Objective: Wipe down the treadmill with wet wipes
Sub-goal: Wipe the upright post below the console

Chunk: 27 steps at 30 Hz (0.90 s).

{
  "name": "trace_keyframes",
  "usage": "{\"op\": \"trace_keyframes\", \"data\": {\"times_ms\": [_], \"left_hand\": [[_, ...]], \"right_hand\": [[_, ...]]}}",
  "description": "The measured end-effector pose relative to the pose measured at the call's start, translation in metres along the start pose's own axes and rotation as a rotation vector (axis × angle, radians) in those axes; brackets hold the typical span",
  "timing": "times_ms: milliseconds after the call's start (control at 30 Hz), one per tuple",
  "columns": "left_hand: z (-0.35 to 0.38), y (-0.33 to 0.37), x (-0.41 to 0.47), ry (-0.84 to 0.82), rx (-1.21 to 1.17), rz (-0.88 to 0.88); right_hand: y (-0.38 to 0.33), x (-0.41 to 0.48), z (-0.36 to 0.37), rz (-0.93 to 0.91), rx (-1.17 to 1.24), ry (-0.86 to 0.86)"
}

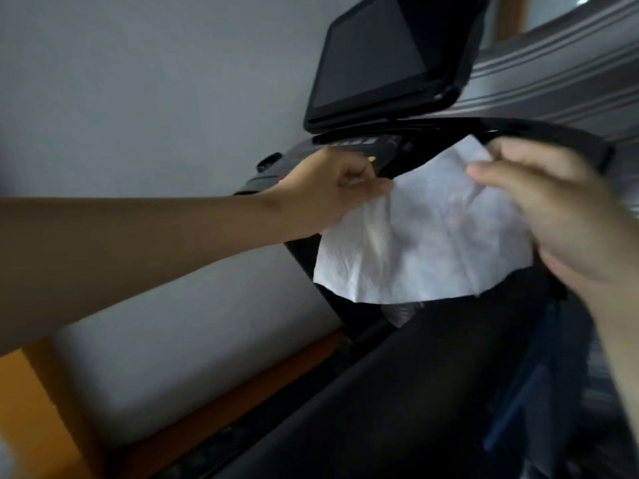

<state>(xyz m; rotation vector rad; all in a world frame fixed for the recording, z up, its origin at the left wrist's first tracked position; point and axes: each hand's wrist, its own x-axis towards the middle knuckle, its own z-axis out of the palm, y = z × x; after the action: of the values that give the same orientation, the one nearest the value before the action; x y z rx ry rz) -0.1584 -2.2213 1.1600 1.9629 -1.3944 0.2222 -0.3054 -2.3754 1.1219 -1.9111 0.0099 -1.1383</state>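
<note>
White wet wipe (425,233) spread open between both hands, in front of treadmill (380,392) console. Left hand (332,191) pinches its left edge; right hand (546,209) grips its right edge.

Black treadmill (380,392) on orange floor (27,426)

Head camera (wide-angle, tilted) faces forward and down, close above the treadmill (415,357)
</note>
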Motion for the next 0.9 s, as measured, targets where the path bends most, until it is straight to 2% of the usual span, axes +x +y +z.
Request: {"op": "trace_keyframes", "data": {"times_ms": [233, 367, 533, 633, 767, 900], "left_hand": [[0.025, 0.013, -0.001, -0.165, -0.060, 0.076], [0.037, 0.024, 0.009, -0.313, -0.076, 0.083], [0.058, 0.032, 0.013, -0.423, 0.060, 0.123], [0.067, 0.036, 0.012, -0.347, 0.146, 0.134], [0.075, 0.043, 0.004, -0.123, 0.204, 0.189], [0.084, 0.046, -0.015, -0.085, 0.201, 0.153]], "right_hand": [[-0.023, -0.056, 0.001, 0.186, 0.030, 0.146], [-0.013, -0.083, -0.010, 0.304, 0.115, 0.325], [0.020, -0.131, -0.009, 0.502, 0.236, 0.568], [0.037, -0.153, 0.000, 0.606, 0.253, 0.664], [0.047, -0.165, 0.008, 0.660, 0.214, 0.688], [0.053, -0.170, 0.010, 0.630, 0.165, 0.670]]}}
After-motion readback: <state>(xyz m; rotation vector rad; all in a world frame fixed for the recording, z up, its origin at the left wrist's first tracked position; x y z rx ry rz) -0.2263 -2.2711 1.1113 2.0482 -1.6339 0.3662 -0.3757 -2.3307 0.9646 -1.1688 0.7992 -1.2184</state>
